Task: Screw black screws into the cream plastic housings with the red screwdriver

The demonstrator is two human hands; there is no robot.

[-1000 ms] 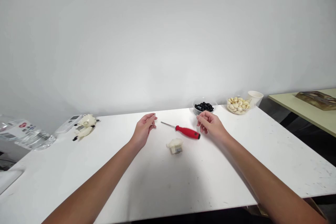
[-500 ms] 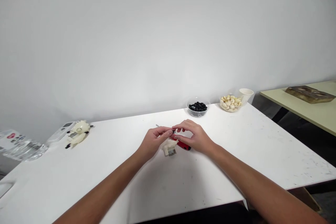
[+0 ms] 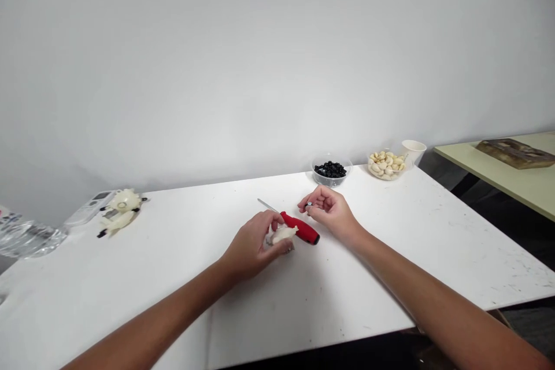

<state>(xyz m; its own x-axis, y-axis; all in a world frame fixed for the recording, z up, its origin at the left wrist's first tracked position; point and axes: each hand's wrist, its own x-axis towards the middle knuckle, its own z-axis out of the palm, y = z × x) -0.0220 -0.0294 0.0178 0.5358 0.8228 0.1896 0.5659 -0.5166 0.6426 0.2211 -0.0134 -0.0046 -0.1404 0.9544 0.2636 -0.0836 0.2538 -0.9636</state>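
My left hand [image 3: 251, 245] has its thumb and fingers closed around a small cream plastic part [image 3: 284, 233], just above the white table. Between the thumb and fingertips of my right hand [image 3: 332, 211] is a small black piece [image 3: 309, 204] with a light round spot on it. A screwdriver [image 3: 303, 230] with a red handle lies on the table between the two hands, its metal shaft pointing to the back left. My left fingers overlap part of the screwdriver.
Behind my right hand stands a clear bowl of black pieces [image 3: 330, 170]. Right of it are a bowl of cream pieces [image 3: 385, 166] and a white cup [image 3: 415, 149]. Cream plastic parts [image 3: 121, 208], a white remote [image 3: 89, 208] and a clear bottle [image 3: 32, 237] lie left.
My hands were together at the small black piece and have moved apart. My left hand has taken hold of the cream part from the table; my right hand has moved right with the black piece.
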